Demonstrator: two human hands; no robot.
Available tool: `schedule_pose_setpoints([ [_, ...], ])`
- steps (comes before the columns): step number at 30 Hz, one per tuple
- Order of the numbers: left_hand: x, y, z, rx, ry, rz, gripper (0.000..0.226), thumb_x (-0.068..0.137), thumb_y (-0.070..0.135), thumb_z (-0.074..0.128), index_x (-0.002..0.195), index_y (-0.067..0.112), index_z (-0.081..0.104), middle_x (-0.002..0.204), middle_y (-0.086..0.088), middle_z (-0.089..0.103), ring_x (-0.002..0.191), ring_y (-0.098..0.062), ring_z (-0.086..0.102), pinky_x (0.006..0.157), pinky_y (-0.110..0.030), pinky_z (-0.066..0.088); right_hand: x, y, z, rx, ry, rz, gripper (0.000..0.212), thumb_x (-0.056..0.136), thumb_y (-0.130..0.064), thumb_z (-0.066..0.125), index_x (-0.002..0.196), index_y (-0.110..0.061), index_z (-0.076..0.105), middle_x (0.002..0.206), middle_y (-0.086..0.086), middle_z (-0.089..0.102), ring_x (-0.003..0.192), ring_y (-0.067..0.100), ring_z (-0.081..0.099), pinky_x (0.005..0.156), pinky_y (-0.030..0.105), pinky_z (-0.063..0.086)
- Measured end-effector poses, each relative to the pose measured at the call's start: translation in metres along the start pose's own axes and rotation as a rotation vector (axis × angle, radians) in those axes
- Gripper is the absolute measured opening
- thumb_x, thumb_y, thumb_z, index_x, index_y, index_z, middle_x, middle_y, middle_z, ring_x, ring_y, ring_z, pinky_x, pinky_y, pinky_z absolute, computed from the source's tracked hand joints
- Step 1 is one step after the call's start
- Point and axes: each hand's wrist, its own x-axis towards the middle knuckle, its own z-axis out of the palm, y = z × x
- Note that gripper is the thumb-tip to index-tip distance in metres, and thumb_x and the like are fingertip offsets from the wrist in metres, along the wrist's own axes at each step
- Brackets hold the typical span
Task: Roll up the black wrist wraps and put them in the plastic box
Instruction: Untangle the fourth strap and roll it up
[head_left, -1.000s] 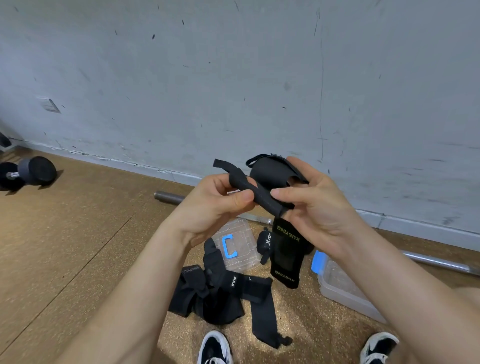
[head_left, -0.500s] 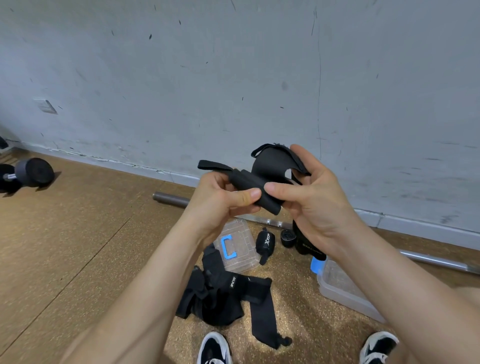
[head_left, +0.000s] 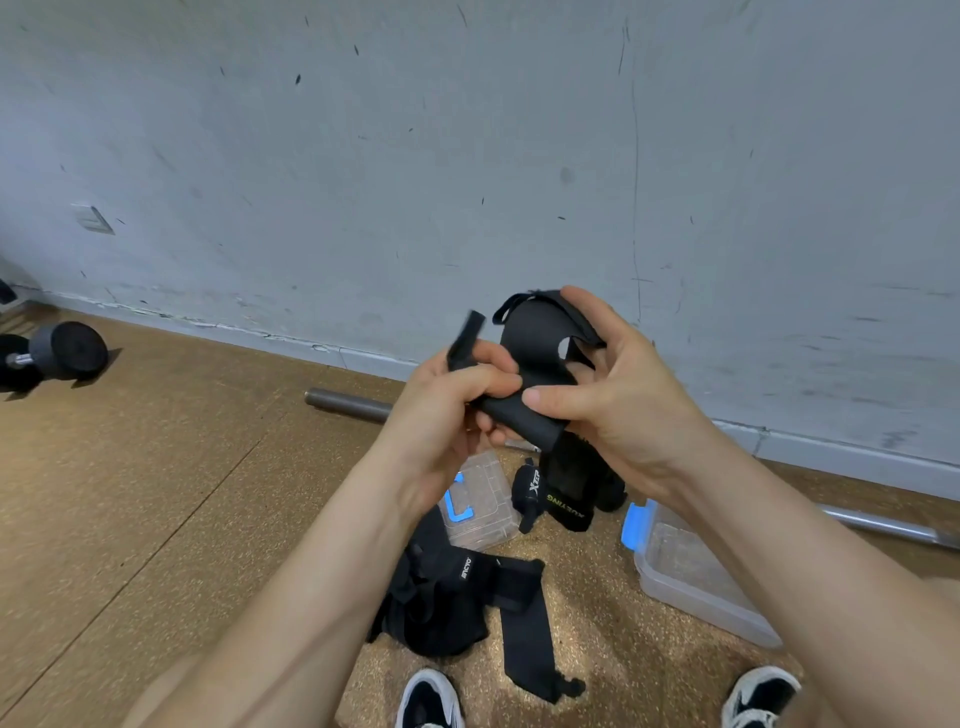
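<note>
A black wrist wrap (head_left: 522, 415) is held up in the air by both hands, in front of the wall. The rolled part is gripped by the left hand (head_left: 441, 415), with the fingers curled round it. It is pinched by the right hand (head_left: 623, 400) too, with the thumb laid on the roll. One end is seen hanging down. The plastic box (head_left: 701, 605) is open on the floor, under the right arm. Its lid (head_left: 483, 504) is laid nearby. More black wraps (head_left: 447, 603) are piled by the shoes (head_left: 431, 701).
</note>
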Motion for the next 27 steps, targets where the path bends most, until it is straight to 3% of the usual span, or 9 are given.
schedule_pose_setpoints([
  [2,-0.002,0.002,-0.006,-0.062,-0.158,-0.036,0.009,0.083,0.006,0.070,0.083,0.013,0.065,0.055,0.000,0.054,0.052,-0.013,0.049,0.055,-0.023,0.053,0.002,-0.001,-0.004,0.086,-0.010,0.064,0.087,0.077,0.026,0.061,0.149,-0.017,0.036,0.127,0.013,0.062,0.104,0.024,0.070,0.083,0.038,0.060],
  [4,-0.003,0.002,-0.016,-0.129,-0.344,-0.014,0.023,0.073,0.008,0.083,0.092,0.014,0.071,0.072,-0.005,0.067,0.067,-0.016,0.065,0.069,-0.026,0.059,0.002,-0.004,-0.008,0.175,-0.015,0.112,0.083,0.077,0.025,0.059,0.148,-0.014,0.038,0.127,0.016,0.062,0.110,0.031,0.067,0.089,0.043,0.058],
  [6,-0.001,0.000,-0.023,-0.141,-0.426,0.033,0.037,0.065,0.016,0.089,0.099,0.014,0.072,0.086,-0.009,0.072,0.077,-0.019,0.071,0.075,-0.028,0.059,0.002,-0.005,-0.010,0.258,-0.028,0.140,0.081,0.075,0.023,0.058,0.147,-0.011,0.038,0.131,0.019,0.060,0.115,0.034,0.065,0.091,0.045,0.056],
  [10,-0.002,-0.001,-0.014,-0.076,-0.242,0.057,0.034,0.061,0.029,0.086,0.087,0.013,0.072,0.072,0.000,0.070,0.066,-0.010,0.066,0.067,-0.021,0.055,0.000,0.000,-0.005,0.294,0.012,0.118,0.081,0.079,0.025,0.056,0.148,-0.011,0.037,0.134,0.017,0.058,0.111,0.030,0.067,0.084,0.039,0.060],
  [13,-0.002,0.000,-0.004,-0.014,-0.074,0.078,0.029,0.067,0.027,0.074,0.087,0.008,0.065,0.059,0.004,0.065,0.056,-0.004,0.061,0.064,-0.020,0.051,-0.001,-0.002,-0.002,0.223,0.049,0.041,0.081,0.080,0.027,0.054,0.147,-0.016,0.039,0.130,0.012,0.060,0.108,0.027,0.069,0.079,0.034,0.060],
  [18,0.001,-0.003,0.003,0.034,0.134,0.120,0.015,0.075,0.013,0.079,0.084,0.009,0.067,0.073,-0.004,0.069,0.063,-0.014,0.063,0.057,-0.022,0.049,-0.001,0.001,0.002,0.226,0.092,0.019,0.084,0.080,0.025,0.056,0.150,-0.015,0.034,0.133,0.014,0.059,0.109,0.029,0.068,0.088,0.040,0.059],
  [21,0.005,-0.005,-0.002,0.094,0.230,0.193,0.024,0.076,0.006,0.081,0.078,0.024,0.065,0.077,-0.003,0.063,0.070,-0.017,0.061,0.055,-0.025,0.046,0.000,0.003,0.002,0.248,0.113,0.041,0.080,0.081,0.024,0.058,0.148,-0.014,0.037,0.130,0.016,0.061,0.110,0.029,0.068,0.089,0.041,0.058],
  [23,0.004,-0.004,-0.004,0.128,0.240,0.225,0.028,0.076,0.005,0.081,0.077,0.027,0.064,0.079,-0.004,0.063,0.073,-0.020,0.061,0.057,-0.029,0.048,0.000,0.003,0.000,0.253,0.127,0.057,0.076,0.082,0.023,0.057,0.146,-0.014,0.040,0.127,0.018,0.063,0.109,0.029,0.069,0.089,0.041,0.058],
  [27,0.002,-0.004,-0.004,0.165,0.217,0.254,0.028,0.071,0.013,0.086,0.079,0.026,0.062,0.080,-0.005,0.066,0.076,-0.030,0.064,0.066,-0.052,0.054,-0.001,0.002,0.001,0.251,0.088,0.081,0.077,0.082,0.023,0.058,0.146,-0.015,0.039,0.131,0.019,0.059,0.109,0.030,0.068,0.084,0.041,0.060],
])
